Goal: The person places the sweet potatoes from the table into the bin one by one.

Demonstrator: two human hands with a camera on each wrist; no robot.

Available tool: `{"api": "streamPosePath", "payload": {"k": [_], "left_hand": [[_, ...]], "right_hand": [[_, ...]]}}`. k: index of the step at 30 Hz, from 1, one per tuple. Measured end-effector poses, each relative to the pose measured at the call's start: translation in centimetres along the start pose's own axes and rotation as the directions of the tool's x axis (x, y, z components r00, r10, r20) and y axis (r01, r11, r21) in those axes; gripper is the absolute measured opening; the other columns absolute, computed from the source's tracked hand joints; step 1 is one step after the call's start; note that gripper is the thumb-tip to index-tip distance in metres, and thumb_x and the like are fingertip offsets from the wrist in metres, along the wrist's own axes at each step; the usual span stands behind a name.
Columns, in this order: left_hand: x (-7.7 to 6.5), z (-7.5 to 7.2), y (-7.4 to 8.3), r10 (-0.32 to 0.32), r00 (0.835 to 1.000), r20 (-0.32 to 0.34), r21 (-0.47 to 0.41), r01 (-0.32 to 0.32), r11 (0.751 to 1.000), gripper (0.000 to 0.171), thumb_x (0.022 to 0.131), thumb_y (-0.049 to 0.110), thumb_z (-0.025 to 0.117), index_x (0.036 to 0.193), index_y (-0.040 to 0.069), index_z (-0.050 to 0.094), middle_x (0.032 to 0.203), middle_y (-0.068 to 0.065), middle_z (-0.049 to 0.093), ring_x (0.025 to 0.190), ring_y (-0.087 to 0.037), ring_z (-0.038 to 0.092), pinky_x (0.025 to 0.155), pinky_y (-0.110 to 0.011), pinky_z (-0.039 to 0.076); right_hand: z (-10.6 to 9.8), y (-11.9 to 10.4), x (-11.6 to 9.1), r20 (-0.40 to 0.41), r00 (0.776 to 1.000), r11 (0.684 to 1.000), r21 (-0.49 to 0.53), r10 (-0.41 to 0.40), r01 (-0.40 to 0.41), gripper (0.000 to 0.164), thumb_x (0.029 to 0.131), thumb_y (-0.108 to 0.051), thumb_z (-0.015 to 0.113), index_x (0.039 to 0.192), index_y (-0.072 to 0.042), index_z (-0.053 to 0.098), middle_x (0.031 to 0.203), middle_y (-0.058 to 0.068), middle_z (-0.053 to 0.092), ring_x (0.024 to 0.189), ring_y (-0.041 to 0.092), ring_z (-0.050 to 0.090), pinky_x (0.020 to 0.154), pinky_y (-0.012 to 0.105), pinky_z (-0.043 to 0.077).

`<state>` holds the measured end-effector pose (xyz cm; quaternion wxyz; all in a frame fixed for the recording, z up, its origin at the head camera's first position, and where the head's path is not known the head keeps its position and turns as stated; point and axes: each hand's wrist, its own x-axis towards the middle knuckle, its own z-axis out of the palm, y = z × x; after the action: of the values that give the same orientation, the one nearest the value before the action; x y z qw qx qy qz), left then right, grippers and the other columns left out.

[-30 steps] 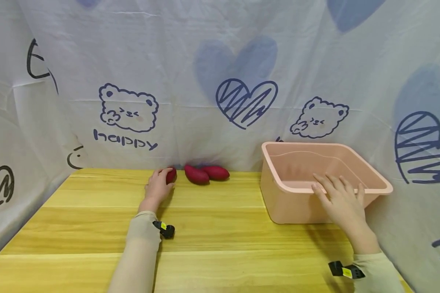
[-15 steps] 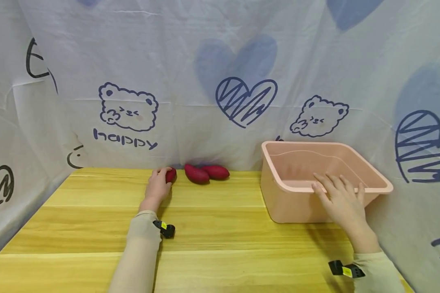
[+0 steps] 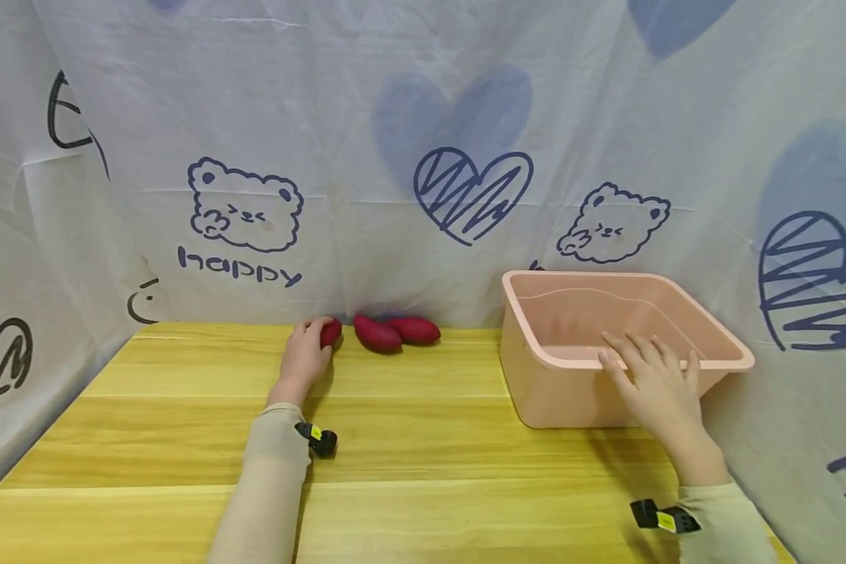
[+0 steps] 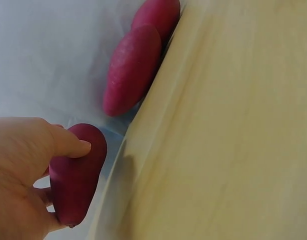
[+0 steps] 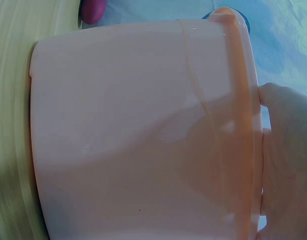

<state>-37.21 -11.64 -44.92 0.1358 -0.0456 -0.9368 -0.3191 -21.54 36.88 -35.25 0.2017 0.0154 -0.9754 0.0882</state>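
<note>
At the back of the table, my left hand (image 3: 301,359) grips a purple-red sweet potato (image 3: 331,333). In the left wrist view the thumb (image 4: 76,145) presses on the near side of this sweet potato (image 4: 76,185), with fingers curled behind it. Two more sweet potatoes, one in front (image 3: 377,335) and one behind it (image 3: 417,330), lie touching just to the right. Over the front rim of a pink plastic bin (image 3: 571,398) rests my right hand (image 3: 663,392), its fingers spread and reaching inside. The right wrist view shows the bin's outer wall (image 5: 118,110) filling most of the frame.
The light wooden table (image 3: 409,454) ends at a white cloth (image 3: 366,235) printed with hearts and bears, which hangs at the back and sides. The bin stands at the right, close to the cloth. Black wrist cameras are strapped to both sleeves.
The left hand's fingers have shifted slightly around the sweet potato, and a little more of it shows. The right hand, the bin and the other two sweet potatoes stay put.
</note>
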Motion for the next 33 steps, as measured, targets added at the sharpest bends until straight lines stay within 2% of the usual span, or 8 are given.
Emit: {"api": "streamPosePath", "payload": {"k": [9,20,33], "left_hand": [[0.1,-0.4,1.5,0.068,0.997,-0.048,-0.003,-0.068,0.998,0.047,0.091,0.006,0.060,0.137,0.008,0.050,0.138,-0.025,0.047,0.121,-0.046,0.049,0.107,-0.055,0.039],[0.0,-1.2,4.1,0.132,0.988,-0.083,-0.007,-0.133,0.991,0.048,0.090,0.004,0.060,0.137,0.011,0.052,0.136,-0.024,0.048,0.120,-0.044,0.052,0.106,-0.054,0.041],[-0.4,-2.1,7.0,0.249,0.954,-0.166,0.015,-0.250,0.968,0.049,0.087,0.003,0.065,0.134,0.012,0.055,0.134,-0.022,0.050,0.116,-0.045,0.054,0.102,-0.055,0.044]], "right_hand": [[0.0,0.0,0.1,0.003,1.000,1.000,-0.002,0.002,-0.002,0.058,0.101,-0.057,0.027,0.146,-0.022,0.043,0.150,0.021,0.038,0.136,0.051,0.026,0.107,0.077,0.000],[0.0,0.0,0.0,-0.005,1.000,1.000,0.003,-0.002,0.002,0.058,0.102,-0.056,0.028,0.146,-0.023,0.043,0.150,0.021,0.039,0.136,0.051,0.026,0.106,0.077,-0.001],[0.0,0.1,0.0,-0.007,1.000,1.000,0.000,-0.009,0.009,0.057,0.102,-0.056,0.028,0.148,-0.025,0.040,0.150,0.021,0.039,0.136,0.051,0.026,0.107,0.077,-0.001]]}}
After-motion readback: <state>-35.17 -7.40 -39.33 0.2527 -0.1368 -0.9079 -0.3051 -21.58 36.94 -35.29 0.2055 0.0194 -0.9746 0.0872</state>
